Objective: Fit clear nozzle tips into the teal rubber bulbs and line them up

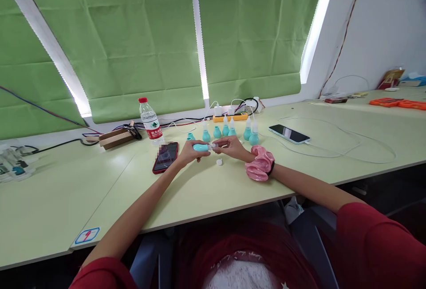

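My left hand [189,153] is closed around a teal squeeze bulb [200,147], of the kind used as a nasal aspirator, held sideways just above the table. A clear nozzle [210,146] sits at the bulb's right end. The fingertips of my right hand [233,148] pinch that nozzle; how far it is seated I cannot tell. Below the hands lies a small white cap [219,162]. Behind them stand several more teal bulbs, some with clear nozzles, such as the bulb at the right [254,138], and some with bare necks, like one bulb [217,132] in the middle.
A red-cased phone [165,157] lies left of my hands, with a water bottle [151,121] behind it. To the right, another phone [289,134] trails a white cable. An orange power strip [230,117], cords and an open cardboard box [116,138] line the back of the table [126,209].
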A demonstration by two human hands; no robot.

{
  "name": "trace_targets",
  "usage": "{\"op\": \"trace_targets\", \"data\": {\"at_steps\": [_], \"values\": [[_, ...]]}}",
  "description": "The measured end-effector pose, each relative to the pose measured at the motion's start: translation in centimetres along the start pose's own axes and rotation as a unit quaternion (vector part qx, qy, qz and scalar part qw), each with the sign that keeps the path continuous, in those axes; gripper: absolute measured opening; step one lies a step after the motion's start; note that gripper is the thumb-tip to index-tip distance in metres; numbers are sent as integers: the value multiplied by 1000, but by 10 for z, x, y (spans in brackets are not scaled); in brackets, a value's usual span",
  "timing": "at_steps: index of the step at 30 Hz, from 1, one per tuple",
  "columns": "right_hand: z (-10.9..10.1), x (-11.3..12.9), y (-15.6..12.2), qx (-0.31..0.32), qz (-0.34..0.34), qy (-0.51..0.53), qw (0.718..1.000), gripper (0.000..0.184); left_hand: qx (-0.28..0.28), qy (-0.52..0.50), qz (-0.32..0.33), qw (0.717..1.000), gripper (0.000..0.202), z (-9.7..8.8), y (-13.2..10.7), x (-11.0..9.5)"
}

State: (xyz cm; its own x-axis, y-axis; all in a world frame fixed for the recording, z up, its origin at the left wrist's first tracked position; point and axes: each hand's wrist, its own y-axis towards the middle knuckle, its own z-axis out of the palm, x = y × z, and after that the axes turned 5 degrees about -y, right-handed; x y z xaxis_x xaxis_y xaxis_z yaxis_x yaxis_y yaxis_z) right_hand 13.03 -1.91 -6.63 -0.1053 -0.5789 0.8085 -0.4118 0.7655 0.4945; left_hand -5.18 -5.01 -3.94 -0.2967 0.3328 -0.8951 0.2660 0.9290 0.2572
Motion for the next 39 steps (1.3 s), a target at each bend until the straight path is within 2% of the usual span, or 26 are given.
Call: {"op": "trace_targets", "data": {"at_steps": [4, 11, 14, 21, 26, 29, 31, 34, 37, 39], "values": [[-1, 6, 0, 31, 30, 24, 999, 36, -17, 13, 16, 1000, 43, 2, 1, 4], [-9, 15, 1, 91, 100, 85, 987, 34, -27, 106, 62, 992, 42, 4, -2, 3], [-13, 12, 2, 130, 138, 121, 974, 31, -32, 155, 88, 983, 41, 6, -4, 1], [-19, 10, 6, 182, 241, 181, 936, 22, -38, 232, 217, 947, 31, 9, -4, 1], [-22, 13, 6, 211, 280, 215, 912, 15, -27, 280, 240, 929, 30, 16, -8, 1], [-20, 12, 6, 218, 291, 214, 907, 16, -32, 292, 246, 924, 30, 19, -9, 2], [-17, 12, 6, 202, 280, 203, 916, 20, -48, 274, 246, 929, 28, 18, -7, 3], [-11, 11, 4, 169, 226, 124, 951, 33, -76, 237, 226, 942, 26, 10, -2, 5], [-8, 11, 0, 132, 137, -57, 980, 48, -80, 180, 183, 963, 29, 0, 4, 8], [-10, 11, -3, 155, 64, -183, 969, 50, -60, 135, 146, 978, 33, -4, 7, 11]]}}
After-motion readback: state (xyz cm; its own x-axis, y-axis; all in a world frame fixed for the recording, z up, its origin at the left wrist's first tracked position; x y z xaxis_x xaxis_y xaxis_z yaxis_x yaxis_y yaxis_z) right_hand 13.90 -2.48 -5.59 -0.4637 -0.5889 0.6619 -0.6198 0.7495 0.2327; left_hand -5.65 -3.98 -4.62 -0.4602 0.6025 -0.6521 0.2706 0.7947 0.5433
